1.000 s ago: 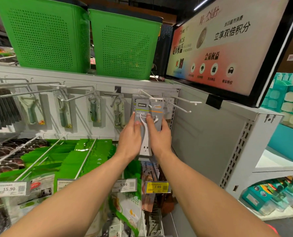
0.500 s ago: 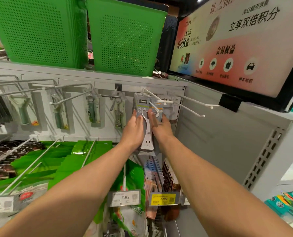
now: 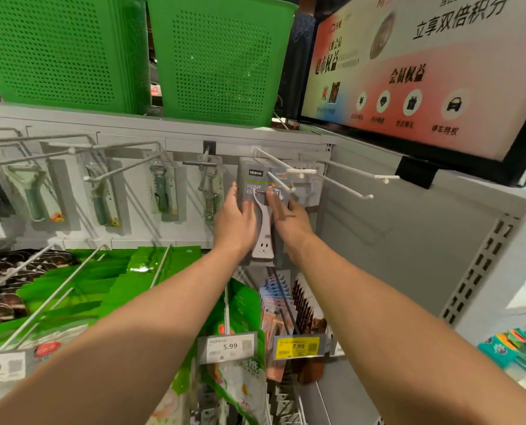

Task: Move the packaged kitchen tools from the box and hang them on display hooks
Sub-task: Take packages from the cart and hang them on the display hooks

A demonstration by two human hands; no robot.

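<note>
Grey store shelving (image 3: pixel 409 240) is faced, and against its back panel the pack (image 3: pixel 252 179) is now seen seated deeper than a second ago, when it was held further out. It is gripped at its left edge by the left hand (image 3: pixel 234 219) and pinched at its right edge by the right hand (image 3: pixel 289 216), thumbs laid on the front, though the right fingers are blurred. The hook (image 3: pixel 281 183) tip is shown standing clear in front of the card, so this hanging is judged nearly done, with only release left.
</note>
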